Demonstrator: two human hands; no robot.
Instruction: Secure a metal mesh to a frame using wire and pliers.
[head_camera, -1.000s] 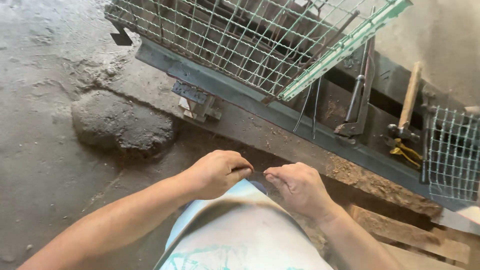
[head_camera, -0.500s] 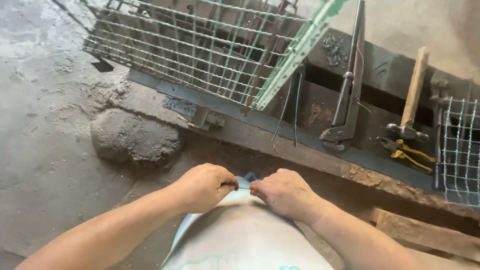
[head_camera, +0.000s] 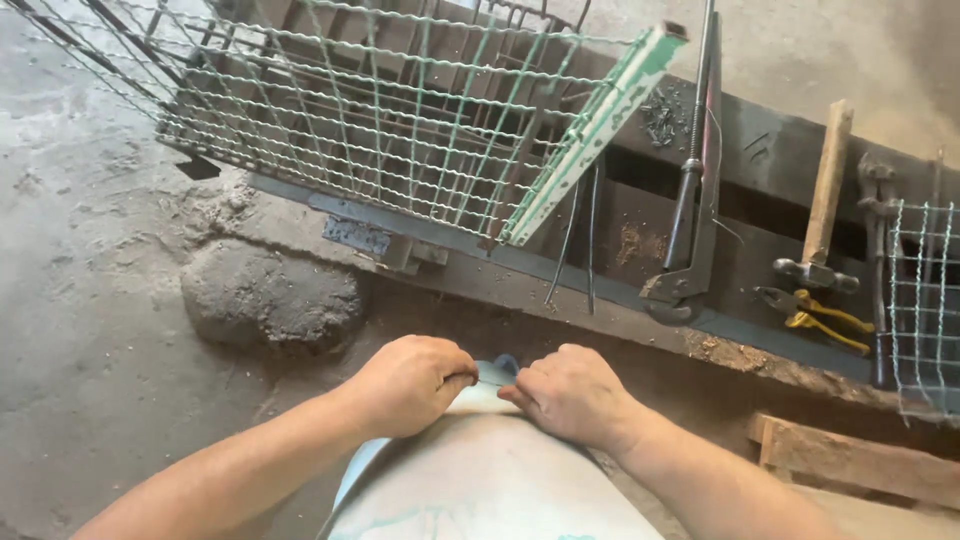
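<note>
Your left hand (head_camera: 412, 383) and right hand (head_camera: 566, 392) both fisted on top edge of white sack (head_camera: 490, 470), pinching it between them, near dark metal bench (head_camera: 560, 275). Wire mesh cage (head_camera: 370, 110) beyond; hammer (head_camera: 825, 205) well apart.

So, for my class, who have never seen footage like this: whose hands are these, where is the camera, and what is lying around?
The camera is worn on a person's head and looks down, so both bare hands are that person's own. The left hand and the right hand pinch the top edge of a pale sack between them. Beyond them a green wire mesh panel leans on a dark metal bench. On the bench lie a hammer with a wooden handle and yellow-handled pliers. A lump of hardened cement sits on the floor at left.
</note>
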